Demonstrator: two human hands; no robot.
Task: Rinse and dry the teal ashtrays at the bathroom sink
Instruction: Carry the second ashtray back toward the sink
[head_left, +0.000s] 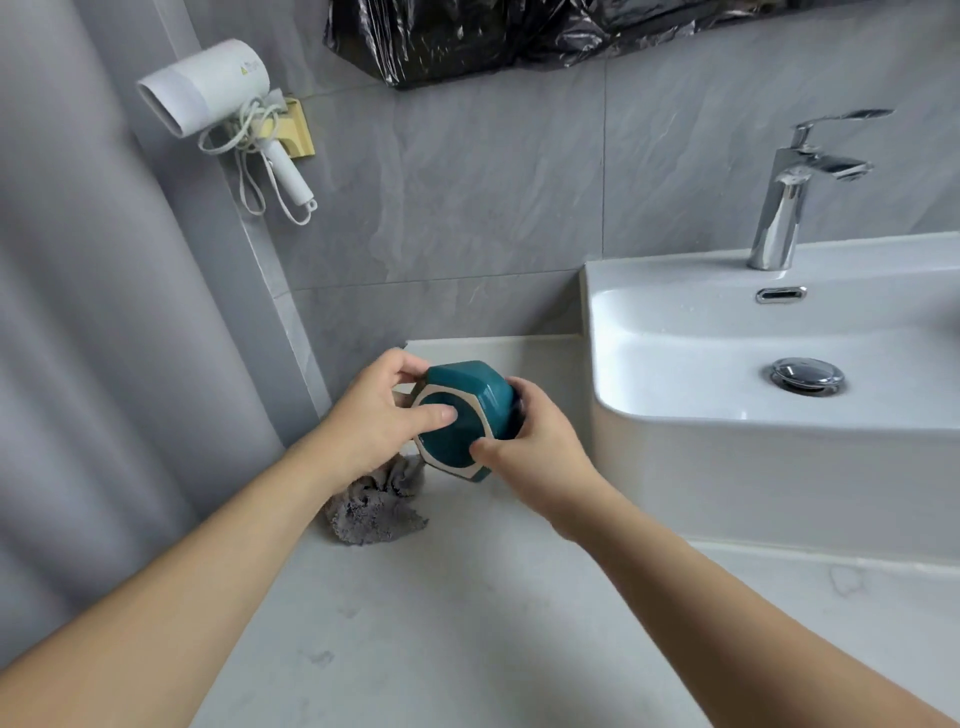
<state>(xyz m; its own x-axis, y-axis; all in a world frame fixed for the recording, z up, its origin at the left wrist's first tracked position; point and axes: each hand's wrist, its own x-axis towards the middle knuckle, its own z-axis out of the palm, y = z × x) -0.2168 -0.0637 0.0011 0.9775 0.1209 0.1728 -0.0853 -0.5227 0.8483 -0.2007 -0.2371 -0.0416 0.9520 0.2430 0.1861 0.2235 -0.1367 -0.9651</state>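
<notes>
Holding the teal ashtray (457, 418) up over the countertop (441, 597), the person is gripping it from both sides, its underside tilted toward them. Their left hand (374, 415) is curling around its left edge with the thumb pressing the base, and their right hand (530, 441) is clasping the right edge. A gray cloth (374, 506) is lying crumpled just below, and the sink (727, 415) with its faucet (795, 192) is standing off to the right.

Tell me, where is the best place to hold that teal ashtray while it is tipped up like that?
On two opposite flat side walls of the teal ashtray, one from each side, as the left hand and right hand do now. It is hexagonal, so the flat faces should give steady purchase, and its underside faces the camera.
</notes>
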